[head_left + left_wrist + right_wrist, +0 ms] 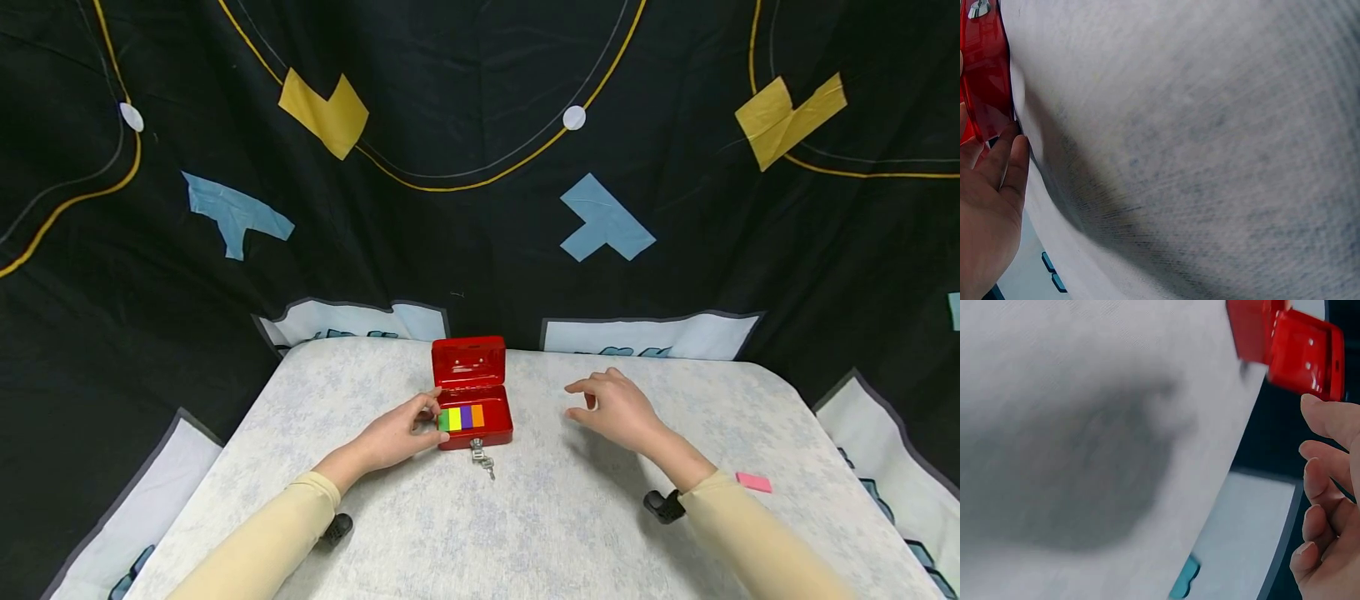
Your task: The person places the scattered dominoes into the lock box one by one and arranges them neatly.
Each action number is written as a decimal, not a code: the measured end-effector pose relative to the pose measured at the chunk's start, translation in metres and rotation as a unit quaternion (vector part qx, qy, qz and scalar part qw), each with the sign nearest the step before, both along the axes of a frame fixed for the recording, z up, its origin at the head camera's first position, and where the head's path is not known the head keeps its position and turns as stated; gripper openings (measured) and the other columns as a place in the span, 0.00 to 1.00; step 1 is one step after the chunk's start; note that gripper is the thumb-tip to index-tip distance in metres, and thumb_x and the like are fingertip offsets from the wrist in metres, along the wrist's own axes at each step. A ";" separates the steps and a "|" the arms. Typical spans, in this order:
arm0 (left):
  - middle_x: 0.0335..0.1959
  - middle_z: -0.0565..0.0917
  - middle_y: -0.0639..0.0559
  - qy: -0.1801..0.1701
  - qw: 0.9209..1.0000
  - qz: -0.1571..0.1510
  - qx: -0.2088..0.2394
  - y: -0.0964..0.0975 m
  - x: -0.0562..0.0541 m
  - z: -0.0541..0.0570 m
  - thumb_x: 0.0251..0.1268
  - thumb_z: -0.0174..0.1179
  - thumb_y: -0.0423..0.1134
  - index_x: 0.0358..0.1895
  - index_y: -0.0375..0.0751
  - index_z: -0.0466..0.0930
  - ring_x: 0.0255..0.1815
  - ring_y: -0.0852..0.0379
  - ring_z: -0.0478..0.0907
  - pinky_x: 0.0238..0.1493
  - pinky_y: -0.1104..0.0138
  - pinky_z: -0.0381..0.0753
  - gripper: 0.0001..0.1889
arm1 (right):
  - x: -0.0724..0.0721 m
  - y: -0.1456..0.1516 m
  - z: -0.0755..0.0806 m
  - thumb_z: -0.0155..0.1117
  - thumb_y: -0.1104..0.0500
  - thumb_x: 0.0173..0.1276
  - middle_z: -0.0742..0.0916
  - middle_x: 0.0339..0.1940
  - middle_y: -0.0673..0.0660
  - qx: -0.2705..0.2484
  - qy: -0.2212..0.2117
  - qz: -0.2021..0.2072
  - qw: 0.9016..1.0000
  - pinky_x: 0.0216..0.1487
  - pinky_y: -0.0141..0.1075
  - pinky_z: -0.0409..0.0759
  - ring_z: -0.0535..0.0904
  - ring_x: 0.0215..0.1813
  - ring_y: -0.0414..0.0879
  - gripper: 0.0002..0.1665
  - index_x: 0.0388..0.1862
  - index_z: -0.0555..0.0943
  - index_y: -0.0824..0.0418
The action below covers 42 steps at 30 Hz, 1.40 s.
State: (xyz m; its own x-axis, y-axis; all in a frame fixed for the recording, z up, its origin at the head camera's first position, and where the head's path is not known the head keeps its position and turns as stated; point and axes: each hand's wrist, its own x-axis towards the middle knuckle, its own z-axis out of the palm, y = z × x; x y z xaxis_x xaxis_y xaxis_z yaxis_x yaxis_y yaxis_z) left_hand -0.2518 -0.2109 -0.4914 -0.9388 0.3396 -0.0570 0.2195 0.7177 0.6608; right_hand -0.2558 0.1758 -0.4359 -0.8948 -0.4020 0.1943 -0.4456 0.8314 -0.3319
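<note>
A red metal cash box (498,417) stands on the table with its lid (468,362) raised. Inside lies a row of green, yellow, purple and orange slips (461,417), like sticky-note tabs. My left hand (397,432) holds the box at its left side, thumb by the front corner and fingers along the side; part of the thumb's contact is hidden. From the lock hangs a key (488,465). In the air right of the box is my right hand (618,410), fingers loosely bent, nothing held. A pink slip (753,482) lies on the table beyond the right forearm.
A pale mottled cloth covers the table (555,533). Behind it hangs a black curtain (480,258) with blue and yellow tape pieces and a yellow cord. Black straps (663,506) show at both wrists.
</note>
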 end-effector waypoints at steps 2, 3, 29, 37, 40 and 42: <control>0.80 0.60 0.63 0.000 1.000 0.000 0.001 0.000 0.000 0.000 0.64 0.69 0.60 0.52 0.57 0.72 0.66 0.56 0.73 0.65 0.50 0.73 0.22 | 0.003 0.012 -0.002 0.76 0.48 0.64 0.74 0.25 0.44 0.000 -0.002 -0.011 1.000 0.33 0.39 0.65 0.64 0.37 0.45 0.23 0.56 0.87 0.53; 0.80 0.60 0.63 -0.001 1.000 0.000 0.002 0.000 0.000 -0.001 0.64 0.69 0.60 0.52 0.58 0.72 0.66 0.56 0.73 0.65 0.50 0.73 0.22 | 0.005 0.018 -0.004 0.76 0.48 0.65 0.74 0.25 0.44 0.001 -0.001 -0.016 1.000 0.33 0.39 0.65 0.64 0.36 0.45 0.23 0.56 0.87 0.54; 0.81 0.60 0.61 -0.005 1.000 -0.008 0.018 0.003 0.000 0.001 0.64 0.69 0.59 0.50 0.55 0.72 0.65 0.54 0.75 0.65 0.51 0.74 0.21 | 0.072 0.184 -0.044 0.74 0.46 0.66 0.77 0.29 0.48 0.011 -0.082 -0.167 0.982 0.33 0.42 0.65 0.68 0.38 0.48 0.30 0.58 0.84 0.66; 0.81 0.60 0.61 -0.003 1.000 -0.006 0.012 0.003 0.001 0.001 0.65 0.68 0.59 0.52 0.55 0.72 0.66 0.54 0.75 0.66 0.50 0.73 0.22 | 0.081 0.227 -0.049 0.75 0.43 0.63 0.78 0.30 0.52 0.032 -0.131 -0.197 0.971 0.33 0.43 0.64 0.69 0.39 0.51 0.35 0.58 0.83 0.67; 0.81 0.59 0.59 -0.001 1.000 -0.005 0.010 0.002 0.000 0.000 0.65 0.68 0.59 0.52 0.55 0.72 0.66 0.54 0.75 0.66 0.50 0.73 0.22 | 0.083 0.238 -0.052 0.76 0.42 0.63 0.78 0.30 0.52 0.033 -0.142 -0.205 0.968 0.32 0.43 0.64 0.70 0.38 0.51 0.36 0.58 0.83 0.67; 0.81 0.59 0.58 -0.001 1.000 -0.005 0.008 0.002 -0.001 0.000 0.65 0.68 0.59 0.52 0.55 0.72 0.65 0.53 0.75 0.66 0.49 0.73 0.22 | 0.084 0.243 -0.053 0.76 0.42 0.63 0.77 0.30 0.52 0.031 -0.146 -0.209 0.966 0.32 0.43 0.63 0.70 0.37 0.50 0.35 0.57 0.83 0.68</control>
State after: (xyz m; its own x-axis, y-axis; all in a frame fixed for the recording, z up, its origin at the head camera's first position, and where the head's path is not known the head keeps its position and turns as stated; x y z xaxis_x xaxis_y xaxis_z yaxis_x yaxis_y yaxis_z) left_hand -0.2525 -0.2085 -0.4916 -0.9354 0.3495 -0.0527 0.2253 0.7045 0.6731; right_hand -0.1714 0.4189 -0.4893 -0.9946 0.0046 -0.1034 0.0393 0.9413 -0.3354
